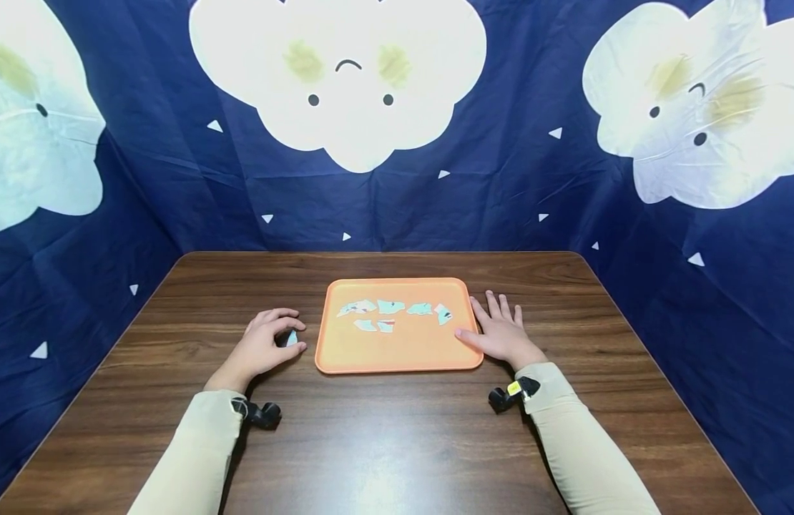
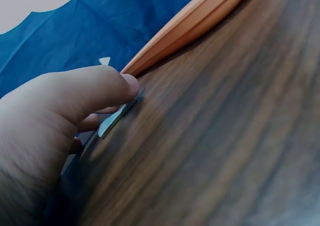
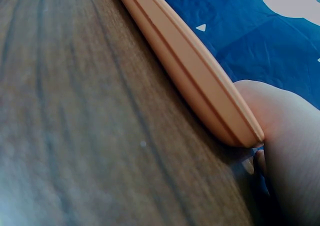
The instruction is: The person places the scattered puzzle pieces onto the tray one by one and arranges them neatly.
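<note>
My left hand [image 1: 268,342] is at the left of the orange tray [image 1: 345,363], its thumb and fingers arched around a small light-blue flat piece [image 1: 292,338]. In the left wrist view that piece [image 2: 112,123] lies low over the wood beneath the thumb, and a gap shows between thumb and fingers in the head view. My right hand [image 1: 500,336] rests at the tray's right edge with fingers spread on the table and the thumb over the rim. Several irregular, light-blue printed pieces lie inside the tray, among them one with a red mark [image 1: 386,326] and one at the right [image 1: 443,315].
The brown wooden table [image 1: 384,429] extends around the tray. Behind and beside it hangs a dark blue cloth [image 1: 371,207] with white clouds. Each wrist carries a small black camera, one on the left [image 1: 265,415] and one on the right [image 1: 502,399].
</note>
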`<state>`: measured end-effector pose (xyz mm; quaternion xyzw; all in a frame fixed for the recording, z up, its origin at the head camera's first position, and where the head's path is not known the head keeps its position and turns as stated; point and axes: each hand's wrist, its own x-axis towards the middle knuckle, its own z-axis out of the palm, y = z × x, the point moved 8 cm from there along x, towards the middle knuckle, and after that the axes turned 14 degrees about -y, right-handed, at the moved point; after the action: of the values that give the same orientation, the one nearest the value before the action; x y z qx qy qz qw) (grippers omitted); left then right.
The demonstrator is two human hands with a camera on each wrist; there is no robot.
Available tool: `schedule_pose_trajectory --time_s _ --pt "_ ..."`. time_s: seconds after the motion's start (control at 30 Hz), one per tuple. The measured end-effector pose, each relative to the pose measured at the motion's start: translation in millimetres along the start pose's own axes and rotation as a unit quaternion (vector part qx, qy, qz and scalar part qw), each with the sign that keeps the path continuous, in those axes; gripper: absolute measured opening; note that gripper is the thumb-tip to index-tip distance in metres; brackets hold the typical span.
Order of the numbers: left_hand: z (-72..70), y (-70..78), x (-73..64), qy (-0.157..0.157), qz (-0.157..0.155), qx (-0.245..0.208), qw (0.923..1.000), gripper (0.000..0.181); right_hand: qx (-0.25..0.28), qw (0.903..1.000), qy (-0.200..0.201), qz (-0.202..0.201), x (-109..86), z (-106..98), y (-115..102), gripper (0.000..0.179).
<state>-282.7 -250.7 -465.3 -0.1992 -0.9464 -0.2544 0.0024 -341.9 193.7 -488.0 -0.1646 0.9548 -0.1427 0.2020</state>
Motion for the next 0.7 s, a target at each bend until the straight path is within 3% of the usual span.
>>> schedule_pose_trajectory --time_s 0.43,0.7 --pt "-8.8 -15.7 -17.6 0.004 -0.003 -0.004 1.0000 0.035 0.002 1.0000 0.003 -0.002 -0.1 0.8 0.2 0.098" --pt "-9.3 -16.9 -19.3 0.007 -0.009 -0.003 0.9999 0.032 0.000 1.0000 0.008 -0.002 -2.2 -0.5 0.6 0.098"
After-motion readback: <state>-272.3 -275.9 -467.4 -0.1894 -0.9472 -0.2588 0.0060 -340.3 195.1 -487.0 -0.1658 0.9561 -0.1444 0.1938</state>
